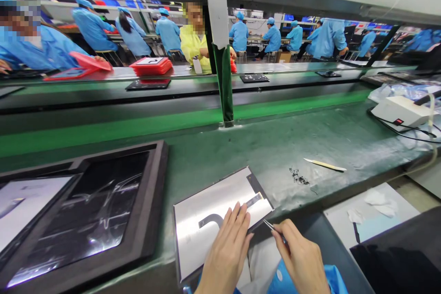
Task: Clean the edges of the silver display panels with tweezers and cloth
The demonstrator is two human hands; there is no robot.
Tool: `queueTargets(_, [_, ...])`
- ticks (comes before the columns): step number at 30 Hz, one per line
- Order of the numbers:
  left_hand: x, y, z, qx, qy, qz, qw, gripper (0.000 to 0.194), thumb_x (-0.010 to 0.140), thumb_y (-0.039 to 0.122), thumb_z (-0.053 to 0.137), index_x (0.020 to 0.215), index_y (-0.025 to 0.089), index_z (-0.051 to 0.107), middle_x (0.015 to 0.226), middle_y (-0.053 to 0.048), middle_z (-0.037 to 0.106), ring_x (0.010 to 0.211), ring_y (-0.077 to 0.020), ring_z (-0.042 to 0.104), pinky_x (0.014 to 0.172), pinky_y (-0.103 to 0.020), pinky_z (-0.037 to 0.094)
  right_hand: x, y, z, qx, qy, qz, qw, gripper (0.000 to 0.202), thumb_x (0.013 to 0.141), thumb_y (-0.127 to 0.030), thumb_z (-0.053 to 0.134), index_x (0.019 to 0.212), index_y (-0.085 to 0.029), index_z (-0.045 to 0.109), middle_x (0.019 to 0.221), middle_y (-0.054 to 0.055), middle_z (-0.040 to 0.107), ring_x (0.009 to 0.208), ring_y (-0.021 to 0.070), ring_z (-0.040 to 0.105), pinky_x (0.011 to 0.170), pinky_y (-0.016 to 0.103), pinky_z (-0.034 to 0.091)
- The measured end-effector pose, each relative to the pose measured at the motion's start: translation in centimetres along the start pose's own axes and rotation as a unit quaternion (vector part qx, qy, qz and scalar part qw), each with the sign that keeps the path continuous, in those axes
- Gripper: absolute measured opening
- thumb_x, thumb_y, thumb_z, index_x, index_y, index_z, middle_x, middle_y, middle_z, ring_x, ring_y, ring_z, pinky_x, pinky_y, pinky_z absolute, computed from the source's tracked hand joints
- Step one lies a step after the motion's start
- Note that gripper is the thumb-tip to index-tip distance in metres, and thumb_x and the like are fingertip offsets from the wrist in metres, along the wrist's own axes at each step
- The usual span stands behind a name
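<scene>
A display panel [189, 216] with a silvery back and dark edges lies tilted at the front edge of the green bench. On its back are a curved dark strip [209, 219] and a small connector strip [254, 200]. My left hand [225, 250] rests flat on the panel, fingers stretched out toward the connector strip. Pinched in my right hand [301, 252] is a pair of tweezers [269, 225], its tips at the panel's near right edge. Right of the panel lie black scraps [299, 177] and a thin knife with a yellowish handle [325, 164].
A dark foam tray [160, 170] with glossy panels stands at left. A white device [396, 110] with cables sits at far right. Below it, a white board [339, 211] holds crumpled tissues. A post [225, 82] rises behind; beyond it, a line carries panels and red trays, with several co-workers.
</scene>
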State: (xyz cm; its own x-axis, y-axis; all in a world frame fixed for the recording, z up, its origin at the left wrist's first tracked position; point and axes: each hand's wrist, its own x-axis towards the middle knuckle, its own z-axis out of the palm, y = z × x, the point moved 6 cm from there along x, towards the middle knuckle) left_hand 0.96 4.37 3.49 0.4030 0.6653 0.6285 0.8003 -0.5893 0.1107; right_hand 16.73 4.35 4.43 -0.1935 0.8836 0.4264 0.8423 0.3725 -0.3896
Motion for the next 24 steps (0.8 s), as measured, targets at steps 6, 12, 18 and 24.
queueTargets(6, [0.0,0.0,-0.1,-0.010,0.002,-0.005,1.000,0.041,0.100,0.016,0.047,0.141,0.011,0.048,0.135,-0.013,0.064,0.132,-0.0282,0.053,0.103,-0.043,0.055,0.0,-0.2,0.0,-0.012,0.008,-0.006,1.000,0.039,0.106,-0.029,0.027,0.087,-0.022,0.060,0.068,0.000,0.065,0.048,0.0111,0.066,0.046,0.019,0.043])
queueTargets(12, [0.1,0.1,-0.1,0.004,0.007,-0.001,1.000,0.037,0.101,0.015,0.045,0.136,0.009,0.053,0.133,-0.014,0.065,0.130,-0.0293,0.055,0.100,-0.044,0.057,0.2,0.5,0.3,0.068,-0.015,0.049,0.996,0.038,0.104,-0.034,0.033,0.079,-0.023,0.059,0.066,-0.001,0.063,0.050,0.0124,0.063,0.048,0.021,0.042])
queueTargets(18, [0.2,0.0,-0.1,-0.015,0.005,-0.014,1.000,0.046,0.101,0.016,0.045,0.146,0.013,0.043,0.136,-0.013,0.063,0.131,-0.0275,0.054,0.101,-0.042,0.057,0.0,3.1,2.6,0.297,-0.127,0.249,0.913,0.038,0.090,-0.052,0.052,0.067,-0.023,0.055,0.057,-0.003,0.053,0.051,0.0133,0.049,0.045,0.023,0.034])
queueTargets(24, [0.1,-0.1,0.0,-0.027,0.010,-0.016,0.999,0.048,0.101,0.017,0.045,0.148,0.015,0.040,0.136,-0.012,0.063,0.129,-0.0274,0.056,0.100,-0.043,0.057,-0.3,3.0,4.1,0.456,-0.180,0.352,0.797,0.048,0.074,-0.066,0.064,0.062,-0.022,0.047,0.050,-0.009,0.033,0.041,0.0066,0.025,0.041,0.023,0.015])
